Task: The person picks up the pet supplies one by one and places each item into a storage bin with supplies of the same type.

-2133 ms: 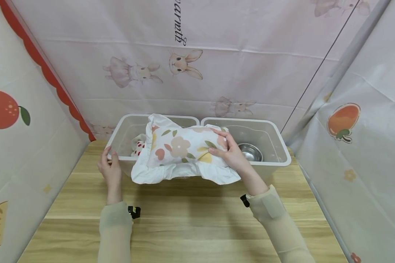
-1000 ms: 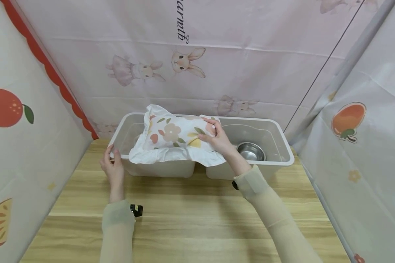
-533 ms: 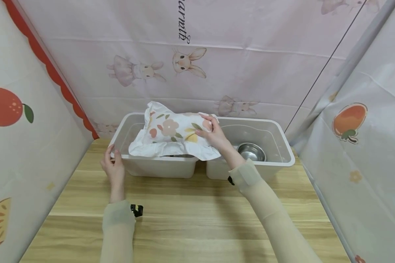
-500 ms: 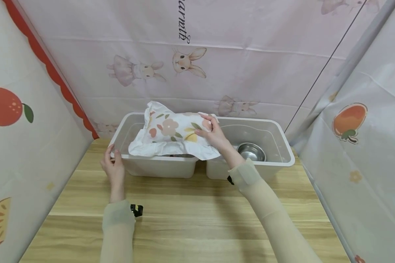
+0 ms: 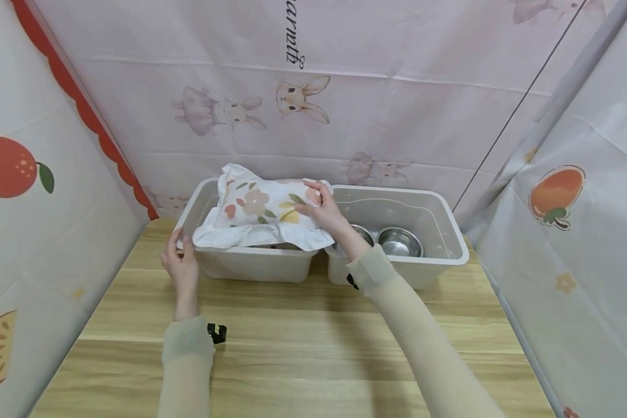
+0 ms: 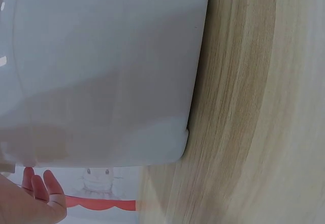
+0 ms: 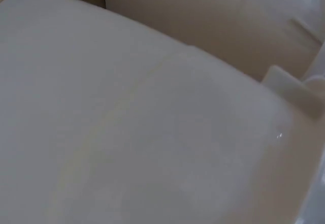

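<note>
A small white pillow (image 5: 256,204) with a frilled edge and a flower print lies tilted over the mouth of the left plastic bin (image 5: 256,267). My right hand (image 5: 324,212) grips its right end, thumb on top. The front frill droops over the bin's front rim, and most of what is inside this bin is hidden. At the same bin's front left corner, my left hand (image 5: 180,261) holds the rim between thumb and fingers. In the left wrist view, bent fingers (image 6: 48,188) show beside the bin wall (image 6: 101,82).
The right bin (image 5: 451,232) stands alongside, with a steel bowl (image 5: 399,241) and a second bowl (image 5: 363,232) partly behind my right wrist. Both bins sit on a wooden table (image 5: 292,337) against a printed back curtain (image 5: 423,116). Side curtains flank the table.
My right hand has carried the pillow back and to the left, over the left bin. The second bowl has come into sight. My left hand stays at the bin's corner.
</note>
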A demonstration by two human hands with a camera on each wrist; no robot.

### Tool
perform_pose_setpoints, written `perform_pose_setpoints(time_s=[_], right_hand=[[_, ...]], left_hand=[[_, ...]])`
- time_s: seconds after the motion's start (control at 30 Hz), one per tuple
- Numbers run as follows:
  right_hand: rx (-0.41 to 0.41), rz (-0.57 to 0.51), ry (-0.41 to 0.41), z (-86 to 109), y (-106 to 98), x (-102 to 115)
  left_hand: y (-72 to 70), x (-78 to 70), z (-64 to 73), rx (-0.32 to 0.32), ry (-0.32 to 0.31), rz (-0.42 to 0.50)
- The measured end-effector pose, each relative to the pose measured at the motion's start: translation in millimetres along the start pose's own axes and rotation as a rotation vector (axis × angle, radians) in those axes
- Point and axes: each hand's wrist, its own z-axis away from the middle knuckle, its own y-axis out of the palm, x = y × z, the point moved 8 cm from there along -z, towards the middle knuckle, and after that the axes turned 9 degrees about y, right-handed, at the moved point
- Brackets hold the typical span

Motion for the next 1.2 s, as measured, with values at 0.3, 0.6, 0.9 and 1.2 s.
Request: perform_pose_setpoints(time_s=[0.3,0.6,0.9,1.2], right_hand=[[-0.008,-0.007,-0.006,-7.7,10.0,-3.5],[-0.016,0.028,0.027,-17.1,11.1,-11.2],[-0.006,0.093,0.018,-20.6,21.8,-12.5],[0.001,0.128,0.03,-20.8,31.5,-13.2]], left_hand=[[0.9,0.2,-1.6,0.001,-0.008,0.016],[2.6,-4.9,-3.5,0.057,0.036,0.007],[1.5,-9.4,-4.5,0.073,0.124,-0.04],[1.1,-10.8,-5.3,0.063,0.148,-0.026]])
